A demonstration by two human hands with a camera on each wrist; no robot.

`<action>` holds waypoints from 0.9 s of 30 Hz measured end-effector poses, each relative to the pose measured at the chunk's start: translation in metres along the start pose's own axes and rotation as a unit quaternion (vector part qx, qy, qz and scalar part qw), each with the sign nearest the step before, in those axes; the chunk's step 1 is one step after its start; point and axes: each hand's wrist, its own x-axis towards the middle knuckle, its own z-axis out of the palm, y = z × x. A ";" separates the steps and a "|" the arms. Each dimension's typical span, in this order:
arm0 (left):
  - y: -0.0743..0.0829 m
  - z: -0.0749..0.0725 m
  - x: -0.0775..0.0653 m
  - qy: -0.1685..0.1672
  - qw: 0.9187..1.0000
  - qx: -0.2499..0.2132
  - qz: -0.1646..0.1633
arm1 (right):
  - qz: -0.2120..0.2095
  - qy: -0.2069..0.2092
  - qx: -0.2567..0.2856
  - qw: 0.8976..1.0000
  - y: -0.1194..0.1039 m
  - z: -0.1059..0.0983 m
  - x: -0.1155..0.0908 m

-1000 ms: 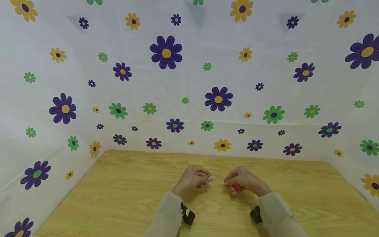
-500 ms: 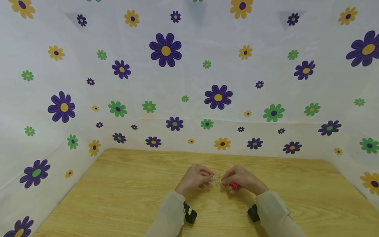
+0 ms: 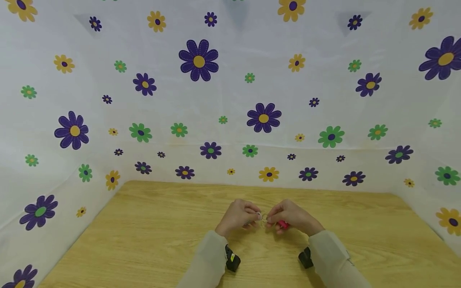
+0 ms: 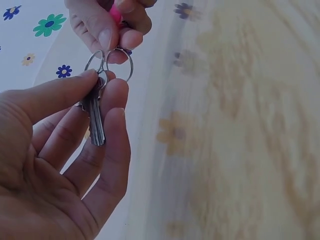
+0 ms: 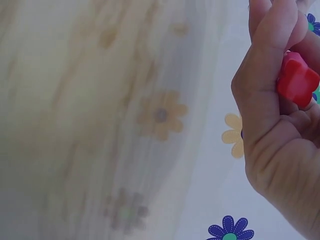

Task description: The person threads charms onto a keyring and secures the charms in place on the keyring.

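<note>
My left hand [image 3: 237,217] pinches a metal key [image 4: 95,117] near its head between thumb and fingertips; the blade points down across the fingers. It may be more than one key; I cannot tell. Above the key are two thin metal rings, a key ring [image 4: 131,67] and a second ring [image 4: 90,59] beside it. My right hand [image 3: 293,218] pinches at the top of these rings, close to the left fingertips. A pink-red charm [image 5: 298,80] sits within the curled fingers of that hand, partly hidden. How the rings link is too small to tell.
A wood-grain table [image 3: 151,240] lies under both hands. White cloth with printed flowers [image 3: 223,92] closes off the back and both sides. Black wrist cameras [image 3: 233,260] are strapped below the sleeves.
Both hands have drawn closer together, the right moving leftward with the ring and pink-red charm, the left slightly rightward. The gap between the fingertips has narrowed. The head view has shifted slightly.
</note>
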 end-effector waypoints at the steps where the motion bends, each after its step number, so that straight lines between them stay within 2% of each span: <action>1: 0.000 0.000 0.001 0.000 1.000 0.001 -0.003 | 0.000 -0.001 0.000 1.000 0.000 0.000 0.001; 15: -0.007 -0.003 0.004 0.007 1.000 0.000 -0.001 | -0.003 -0.018 0.012 1.000 0.001 0.000 0.003; 27: -0.005 -0.007 0.000 0.010 1.000 -0.001 0.000 | 0.001 -0.007 0.025 1.000 0.001 -0.004 0.001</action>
